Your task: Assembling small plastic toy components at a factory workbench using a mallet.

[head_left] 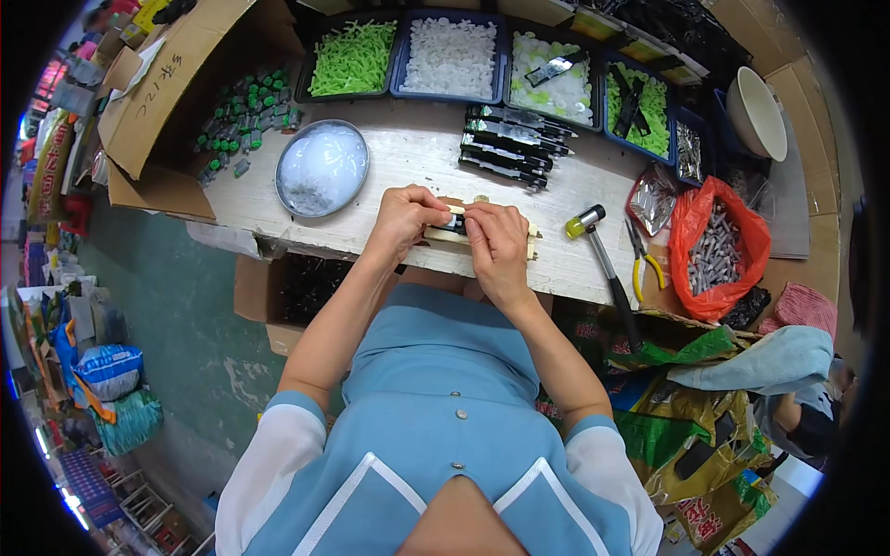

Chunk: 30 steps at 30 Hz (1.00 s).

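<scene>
At the front edge of the workbench (399,153), both hands meet over a small cream-coloured block or jig (532,243). A small black part (457,223) with a pale patch lies in it, mostly covered by fingers. My left hand (405,219) pinches the left end of this part between thumb and fingertips. From the other side, my right hand (502,243) presses its thumb and bent fingers onto the part's right end. Behind the hands lies a row of black, flat assembled pieces (510,144). A round metal dish (322,169) of whitish, translucent material stands to the left.
Trays of green pieces (352,60), white pieces (451,57) and mixed caps (554,100) line the back. A hammer (603,259), yellow-handled pliers (646,264) and a red bag (688,269) of metal parts lie right. Green-topped parts (243,116) spill from a cardboard box (153,102) at left.
</scene>
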Each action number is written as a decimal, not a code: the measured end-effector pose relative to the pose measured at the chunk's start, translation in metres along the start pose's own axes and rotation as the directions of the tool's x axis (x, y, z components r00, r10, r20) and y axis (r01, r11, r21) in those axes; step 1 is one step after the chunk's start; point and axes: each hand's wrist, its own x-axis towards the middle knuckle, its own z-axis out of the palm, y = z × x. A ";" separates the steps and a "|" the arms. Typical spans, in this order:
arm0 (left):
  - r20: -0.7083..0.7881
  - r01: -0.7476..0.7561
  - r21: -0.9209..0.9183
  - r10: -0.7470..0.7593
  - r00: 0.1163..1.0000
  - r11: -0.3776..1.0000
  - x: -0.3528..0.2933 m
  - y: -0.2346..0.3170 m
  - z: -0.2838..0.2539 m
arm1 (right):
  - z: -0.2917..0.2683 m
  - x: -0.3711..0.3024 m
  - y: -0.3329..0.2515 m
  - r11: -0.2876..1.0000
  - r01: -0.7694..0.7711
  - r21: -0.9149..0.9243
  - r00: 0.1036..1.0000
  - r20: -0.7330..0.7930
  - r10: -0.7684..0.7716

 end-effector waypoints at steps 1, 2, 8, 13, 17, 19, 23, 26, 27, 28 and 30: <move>0.043 -0.027 0.029 0.026 0.999 0.999 0.005 -0.001 -0.001 | -0.002 0.001 0.001 0.997 -0.042 0.057 0.999 0.010 0.042; 0.087 -0.057 0.057 0.052 0.995 0.997 0.007 -0.002 -0.002 | -0.006 0.002 0.001 0.990 -0.084 0.113 0.996 0.022 0.082; 0.203 -0.289 0.627 0.207 0.957 0.723 0.016 0.012 -0.015 | -0.065 0.019 0.025 0.999 -0.036 0.002 0.993 -0.112 0.036; 0.223 -0.470 0.811 0.559 0.799 0.348 0.066 0.077 0.000 | -0.158 0.033 0.096 0.817 -0.357 -0.453 0.933 -0.137 0.332; 0.163 -0.439 0.855 0.662 0.731 0.275 0.133 0.106 0.021 | -0.183 0.037 0.126 0.569 -0.401 -0.718 0.872 -0.108 0.477; 0.234 -0.388 0.920 0.725 0.648 0.050 0.155 0.109 0.034 | -0.182 0.040 0.134 0.463 -0.388 -0.797 0.834 -0.090 0.544; 0.323 -0.397 0.917 0.643 0.694 -0.031 0.172 0.112 0.041 | -0.174 0.043 0.144 0.417 -0.378 -0.827 0.827 -0.099 0.554; 0.349 -0.425 0.905 0.633 0.691 -0.034 0.179 0.110 0.034 | -0.174 0.043 0.156 0.439 -0.348 -0.828 0.849 -0.080 0.523; 0.337 -0.456 0.890 0.653 0.679 0.015 0.183 0.107 0.029 | -0.175 0.043 0.156 0.439 -0.351 -0.827 0.848 -0.082 0.523; 0.322 -0.485 0.872 0.672 0.667 0.063 0.181 0.108 0.026 | -0.176 0.043 0.156 0.451 -0.357 -0.818 0.843 -0.074 0.533; 0.254 -0.504 0.842 0.681 0.687 0.194 0.177 0.112 0.022 | -0.178 0.044 0.152 0.464 -0.364 -0.807 0.838 -0.066 0.542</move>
